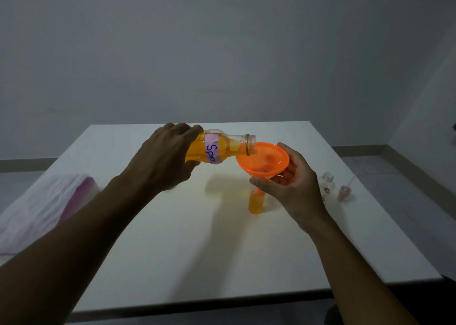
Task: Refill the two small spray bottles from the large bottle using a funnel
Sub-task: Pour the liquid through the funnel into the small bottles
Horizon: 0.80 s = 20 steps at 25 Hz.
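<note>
My left hand (164,158) grips the large clear bottle (222,148), which holds orange liquid and bears a pink label reading "Spray". The bottle lies tilted almost flat with its open mouth over the rim of the orange funnel (262,160). My right hand (292,179) holds the funnel from the right side and below. The funnel's spout sits in a small bottle (256,202) that stands on the white table (172,238) and is filled with orange liquid. A second small bottle (327,186), clear with a flower print and no cap, stands to the right.
A pinkish spray cap with its dip tube (345,191) lies right of the clear small bottle. A white and pink cloth (47,208) lies at the table's left edge. The table's front edge runs close to me, with the floor beyond its right side.
</note>
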{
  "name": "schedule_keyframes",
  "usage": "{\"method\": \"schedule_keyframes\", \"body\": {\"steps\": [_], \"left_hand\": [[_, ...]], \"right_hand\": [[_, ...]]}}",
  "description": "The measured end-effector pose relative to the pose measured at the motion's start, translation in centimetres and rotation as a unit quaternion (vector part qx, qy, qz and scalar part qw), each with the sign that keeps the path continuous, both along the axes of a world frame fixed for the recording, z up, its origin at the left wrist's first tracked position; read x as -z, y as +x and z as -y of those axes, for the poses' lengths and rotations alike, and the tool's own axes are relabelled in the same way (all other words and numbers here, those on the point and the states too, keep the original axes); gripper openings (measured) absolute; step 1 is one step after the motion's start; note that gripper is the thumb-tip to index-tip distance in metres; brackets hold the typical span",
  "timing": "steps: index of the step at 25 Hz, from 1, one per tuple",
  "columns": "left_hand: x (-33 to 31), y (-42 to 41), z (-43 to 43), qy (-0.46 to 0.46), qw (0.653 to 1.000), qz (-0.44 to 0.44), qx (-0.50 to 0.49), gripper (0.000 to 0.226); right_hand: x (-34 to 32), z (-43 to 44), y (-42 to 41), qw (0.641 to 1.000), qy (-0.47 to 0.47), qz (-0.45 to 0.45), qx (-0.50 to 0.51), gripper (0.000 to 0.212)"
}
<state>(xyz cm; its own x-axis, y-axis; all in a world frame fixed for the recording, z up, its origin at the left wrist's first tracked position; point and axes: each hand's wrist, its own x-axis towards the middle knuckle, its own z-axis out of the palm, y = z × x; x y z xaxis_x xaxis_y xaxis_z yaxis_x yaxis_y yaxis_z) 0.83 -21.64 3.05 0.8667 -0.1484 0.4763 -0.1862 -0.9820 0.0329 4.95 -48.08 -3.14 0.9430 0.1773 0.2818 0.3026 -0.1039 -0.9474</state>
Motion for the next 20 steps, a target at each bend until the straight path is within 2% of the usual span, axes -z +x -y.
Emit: {"method": "schedule_keyframes", "body": {"steps": [9,20], "left_hand": [[-0.3,0.1,0.0,0.02,1.0,0.005,0.003,0.072],[0.9,0.5,0.0,-0.051,0.999,-0.016,0.008,0.062]], "right_hand": [[-0.1,0.0,0.0,1.0,0.006,0.001,-0.005,0.101],[-0.4,0.0,0.1,1.0,-0.021,0.001,0.017,0.099]]}}
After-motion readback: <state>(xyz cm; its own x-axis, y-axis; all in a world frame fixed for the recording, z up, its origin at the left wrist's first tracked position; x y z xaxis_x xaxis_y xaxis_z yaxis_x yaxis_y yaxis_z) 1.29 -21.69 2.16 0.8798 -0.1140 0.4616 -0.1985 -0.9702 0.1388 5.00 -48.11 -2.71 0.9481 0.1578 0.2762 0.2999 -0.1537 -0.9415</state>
